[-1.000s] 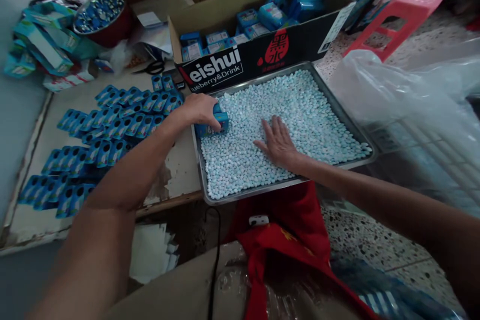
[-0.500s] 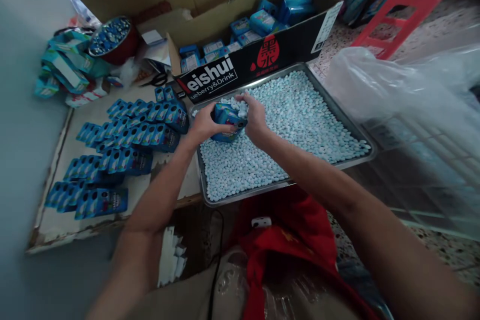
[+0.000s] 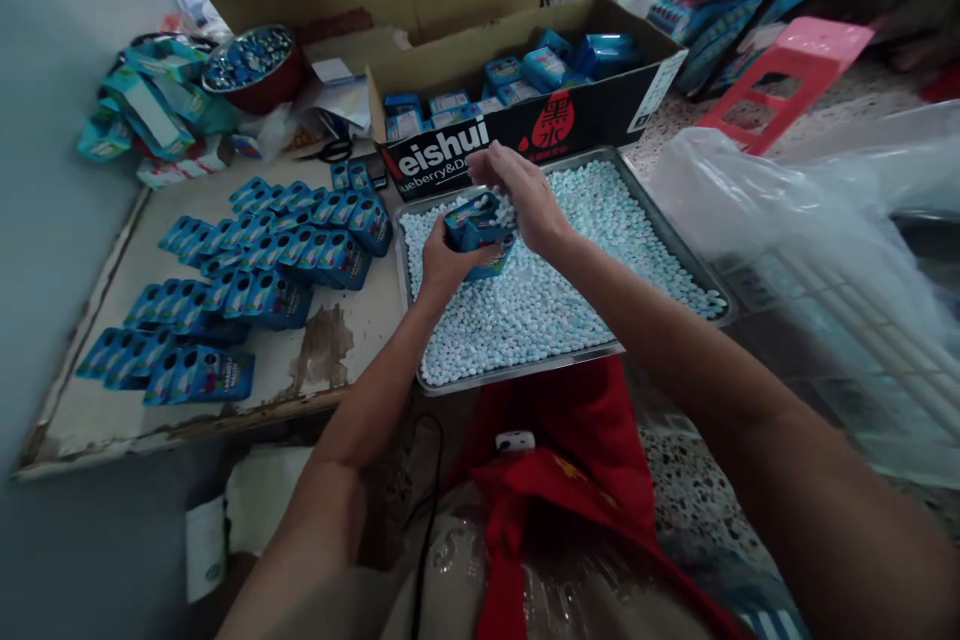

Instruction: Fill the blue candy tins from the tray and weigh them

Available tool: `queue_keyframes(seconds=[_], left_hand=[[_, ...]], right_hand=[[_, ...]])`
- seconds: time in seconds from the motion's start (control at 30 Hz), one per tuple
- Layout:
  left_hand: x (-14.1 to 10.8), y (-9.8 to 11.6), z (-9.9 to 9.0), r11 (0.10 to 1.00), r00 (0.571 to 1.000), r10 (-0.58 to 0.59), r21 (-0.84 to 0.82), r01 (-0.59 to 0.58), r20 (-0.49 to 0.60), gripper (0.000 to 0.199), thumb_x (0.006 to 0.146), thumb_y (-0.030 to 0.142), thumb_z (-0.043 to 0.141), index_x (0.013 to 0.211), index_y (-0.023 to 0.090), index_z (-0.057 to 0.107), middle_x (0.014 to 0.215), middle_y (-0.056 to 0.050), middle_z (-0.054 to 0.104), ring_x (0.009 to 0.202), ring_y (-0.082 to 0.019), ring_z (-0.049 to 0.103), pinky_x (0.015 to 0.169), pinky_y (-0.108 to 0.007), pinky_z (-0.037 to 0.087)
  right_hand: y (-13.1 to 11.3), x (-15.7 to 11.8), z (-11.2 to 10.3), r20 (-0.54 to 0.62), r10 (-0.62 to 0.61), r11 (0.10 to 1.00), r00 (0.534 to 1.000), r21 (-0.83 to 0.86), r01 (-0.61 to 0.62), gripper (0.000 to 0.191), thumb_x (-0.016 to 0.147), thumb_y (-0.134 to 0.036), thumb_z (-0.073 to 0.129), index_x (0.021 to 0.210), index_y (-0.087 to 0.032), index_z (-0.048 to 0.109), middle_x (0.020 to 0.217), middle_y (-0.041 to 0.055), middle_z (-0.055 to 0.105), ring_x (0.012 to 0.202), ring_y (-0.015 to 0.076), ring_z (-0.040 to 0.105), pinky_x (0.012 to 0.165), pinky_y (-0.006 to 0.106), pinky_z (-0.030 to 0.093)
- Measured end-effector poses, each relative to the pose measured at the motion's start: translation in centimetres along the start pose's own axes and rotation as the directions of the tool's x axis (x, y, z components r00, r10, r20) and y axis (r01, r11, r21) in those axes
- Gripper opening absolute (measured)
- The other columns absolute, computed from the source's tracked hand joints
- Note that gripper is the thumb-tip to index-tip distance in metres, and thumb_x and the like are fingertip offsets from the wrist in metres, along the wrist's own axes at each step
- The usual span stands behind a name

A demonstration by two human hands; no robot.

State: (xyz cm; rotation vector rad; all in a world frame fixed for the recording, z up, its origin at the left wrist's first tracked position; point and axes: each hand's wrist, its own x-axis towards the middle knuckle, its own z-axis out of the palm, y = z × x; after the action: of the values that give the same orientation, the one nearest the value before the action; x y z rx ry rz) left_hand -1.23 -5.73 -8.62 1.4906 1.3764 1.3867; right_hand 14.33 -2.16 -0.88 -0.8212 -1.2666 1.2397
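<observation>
My left hand [image 3: 444,255] is wrapped around small blue candy boxes [image 3: 480,238] above the left part of a metal tray [image 3: 517,373]. How many boxes it grips I cannot tell. Pale blue and white candies [image 3: 505,212] are heaped at the boxes' top right side. Just beside them, my right hand [image 3: 529,195] is raised with its fingers stretched out, its palm turned toward the candies. A layer of the same pale candies [image 3: 540,305] covers the tray. To the left, several rows of blue candy boxes [image 3: 281,255] stand on the worn tabletop.
Behind the tray is a long black carton [image 3: 600,125] with blue packs in it. A red bowl [image 3: 274,95] of shiny wrapped pieces, teal packaging [image 3: 142,115] and scissors [image 3: 335,150] lie at back left. Clear plastic sheeting [image 3: 757,170] and a red stool [image 3: 795,70] are at right.
My right hand has lifted from the boxes' opening, its fingers straightening. My left hand still holds the boxes over the tray. The whole view has shifted slightly.
</observation>
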Motion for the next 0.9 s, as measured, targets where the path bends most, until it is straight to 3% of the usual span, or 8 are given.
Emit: queue_keyframes(seconds=[0.1,0.17,0.23,0.37,0.47,0.63,0.77,0.9], left_hand=[[-0.5,0.0,-0.7,0.993,1.000,0.027,0.118,-0.028,0.007,0.073,0.055,0.047,0.110,0.113,0.023,0.072,0.103,-0.003,0.078,0.104,-0.030,0.075,0.099,-0.041,0.061],[-0.7,-0.2,-1.2,0.992,0.999,0.051,0.120,-0.049,-0.009,0.074,0.057,0.049,0.110,0.116,0.023,0.072,0.106,-0.003,0.079,0.105,-0.030,0.075,0.101,-0.041,0.060],[-0.8,-0.5,-1.7,0.996,0.999,0.052,0.067,-0.051,-0.008,0.074,0.060,0.052,0.109,0.116,0.023,0.072,0.111,-0.005,0.080,0.108,-0.030,0.077,0.101,-0.041,0.061],[-0.2,-0.9,-2.3,0.997,0.997,0.064,0.046,-0.066,0.043,0.076,0.061,0.050,0.108,0.119,0.023,0.067,0.113,-0.005,0.080,0.111,-0.031,0.078,0.100,-0.042,0.063],[0.7,-0.4,-2.7,0.966,0.976,0.152,0.187,-0.179,0.154,0.081,0.058,0.040,0.108,0.125,0.023,0.065,0.116,-0.006,0.079,0.111,-0.032,0.078,0.100,-0.042,0.063],[1.5,1.4,-4.4,0.860,0.913,0.189,0.388,-0.332,0.362,0.079,0.061,0.029,0.103,0.130,0.022,0.065,0.118,-0.009,0.079,0.108,-0.033,0.079,0.095,-0.041,0.062],[0.5,2.1,-5.4,0.838,0.944,0.196,0.454,-0.302,0.264,0.080,0.065,0.037,0.106,0.132,0.024,0.064,0.118,-0.006,0.080,0.108,-0.031,0.080,0.095,-0.040,0.063],[-1.1,2.2,-4.6,0.733,0.944,0.240,0.595,-0.330,0.228,0.077,0.067,0.028,0.103,0.134,0.025,0.066,0.130,-0.009,0.080,0.121,-0.036,0.077,0.108,-0.047,0.062]], right_hand=[[0.7,-0.1,-0.7,-0.008,0.041,0.998,0.999,-0.038,-0.041,0.061,0.096,-0.084,0.067,0.117,-0.028,0.074,0.119,0.0045,0.074,0.121,0.0219,0.071,0.116,0.041,0.058],[1.5,-0.6,-1.9,-0.037,0.019,0.995,0.999,-0.096,-0.023,0.046,0.098,-0.070,0.069,0.119,-0.029,0.073,0.121,0.0033,0.074,0.124,0.0226,0.069,0.115,0.042,0.058],[2.6,-1.6,-3.6,0.002,-0.014,0.984,1.000,-0.175,0.014,0.037,0.091,-0.055,0.077,0.117,-0.029,0.072,0.123,0.0030,0.074,0.125,0.0243,0.069,0.112,0.044,0.059],[5.1,-4.0,-5.6,0.154,0.164,0.954,0.974,-0.276,-0.117,0.063,0.063,-0.042,0.094,0.117,-0.027,0.066,0.110,0.0029,0.074,0.103,0.0258,0.073,0.085,0.039,0.064],[6.2,-4.9,-5.3,0.073,0.157,0.938,0.985,-0.323,-0.125,0.065,0.055,-0.047,0.100,0.104,-0.026,0.063,0.090,-0.0018,0.070,0.084,0.0214,0.070,0.076,0.036,0.062],[5.4,-5.4,-4.6,0.042,0.041,0.914,0.998,-0.406,-0.020,0.044,0.069,-0.044,0.098,0.094,-0.027,0.066,0.090,0.0003,0.079,0.085,0.0233,0.076,0.087,0.042,0.066],[4.8,-5.7,-5.6,0.058,0.116,0.855,0.992,-0.513,-0.070,0.026,0.079,-0.033,0.088,0.097,-0.026,0.072,0.092,0.0027,0.083,0.088,0.0261,0.080,0.088,0.042,0.065],[4.6,-5.5,-7.0,-0.091,0.104,0.614,0.990,-0.777,-0.136,0.011,0.091,-0.032,0.078,0.097,-0.024,0.077,0.094,0.0081,0.085,0.092,0.0301,0.080,0.088,0.043,0.060]])
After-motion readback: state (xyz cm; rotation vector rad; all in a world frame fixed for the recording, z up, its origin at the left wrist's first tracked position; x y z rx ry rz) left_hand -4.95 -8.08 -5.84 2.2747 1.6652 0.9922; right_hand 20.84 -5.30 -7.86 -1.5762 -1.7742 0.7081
